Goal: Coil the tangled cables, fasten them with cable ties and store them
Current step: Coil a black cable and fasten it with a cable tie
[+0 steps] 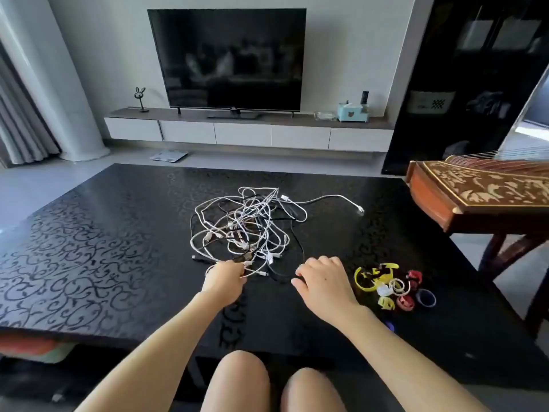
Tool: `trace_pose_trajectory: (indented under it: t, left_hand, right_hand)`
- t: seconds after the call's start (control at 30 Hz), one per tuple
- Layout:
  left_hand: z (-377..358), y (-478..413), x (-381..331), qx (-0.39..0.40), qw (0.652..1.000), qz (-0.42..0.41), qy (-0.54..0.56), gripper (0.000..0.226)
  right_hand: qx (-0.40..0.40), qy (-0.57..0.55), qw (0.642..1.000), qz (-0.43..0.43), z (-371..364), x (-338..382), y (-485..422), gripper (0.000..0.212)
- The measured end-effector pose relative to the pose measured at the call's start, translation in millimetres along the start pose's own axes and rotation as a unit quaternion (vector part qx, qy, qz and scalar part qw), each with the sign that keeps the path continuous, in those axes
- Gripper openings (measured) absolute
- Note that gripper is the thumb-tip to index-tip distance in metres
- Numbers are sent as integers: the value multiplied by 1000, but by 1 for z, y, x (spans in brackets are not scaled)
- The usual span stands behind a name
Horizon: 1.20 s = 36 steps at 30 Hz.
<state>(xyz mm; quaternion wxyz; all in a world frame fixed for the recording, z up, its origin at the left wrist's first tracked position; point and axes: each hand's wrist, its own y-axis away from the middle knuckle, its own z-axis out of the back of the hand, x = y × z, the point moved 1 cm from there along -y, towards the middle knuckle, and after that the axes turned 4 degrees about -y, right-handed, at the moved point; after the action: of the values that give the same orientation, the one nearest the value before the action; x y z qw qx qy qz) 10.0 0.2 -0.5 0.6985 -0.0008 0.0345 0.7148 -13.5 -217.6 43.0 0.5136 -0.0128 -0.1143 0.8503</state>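
A tangled heap of white and black cables (252, 224) lies in the middle of the black patterned table (89, 248). One white cable end trails off to the right (358, 207). My left hand (224, 278) is at the near edge of the heap, fingers curled round a white cable there. My right hand (322, 281) hovers palm down just right of the heap, fingers bent, holding nothing. A cluster of coloured cable ties (392, 288), yellow, red, white and blue, sits on the table right of my right hand.
A wooden zither-like instrument (475, 194) on a stand juts in over the table's far right corner. Beyond the table stand a TV (228, 58) on a low white cabinet (243, 133) and a dark cupboard (463, 84). My knees are below the near table edge.
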Motion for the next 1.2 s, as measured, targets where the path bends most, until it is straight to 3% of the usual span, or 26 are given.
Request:
trace_pose_trajectory:
  t: [0.13,0.23,0.37,0.43,0.53,0.63,0.8,0.93,1.07,1.13,1.2]
  left_hand:
    - [-26,-20,6,-9,1000,10,-21,28]
    - [-29,-23,2,-18,999,-14,-41,19]
    - [3,-21,4,-100,973,-47,201,15]
    - [35,-28,14,-139,960,-11,243,16]
    - [75,-39,32,-174,958,51,221,16]
    - [90,-47,42,-153,960,94,215,21]
    - [100,-59,41,-136,932,159,297,25]
    - [123,-63,26,-120,933,143,309,20]
    - [170,-58,10,-178,910,103,359,29]
    - [198,-48,-1,-216,878,85,419,26]
    - [226,-32,-11,-325,865,79,375,21]
  right_hand:
    - [51,-1,998,-22,-46,4,-36,35]
    - [58,-3,997,-41,-73,5,-53,29]
    - [63,-32,996,-52,-87,3,-58,17]
    - [51,-80,993,-74,-82,1,-61,15]
    - [-25,-206,971,-116,-48,-1,-75,12]
    - [-131,-341,921,-138,24,1,-105,13]
    - [-261,-393,879,-70,155,7,-165,14]
    - [-307,-400,863,-30,219,12,-181,15]
    - [-346,-436,831,10,259,22,-173,16]
    - [-359,-400,843,22,268,23,-165,17]
    - [-326,-354,877,18,265,22,-153,17]
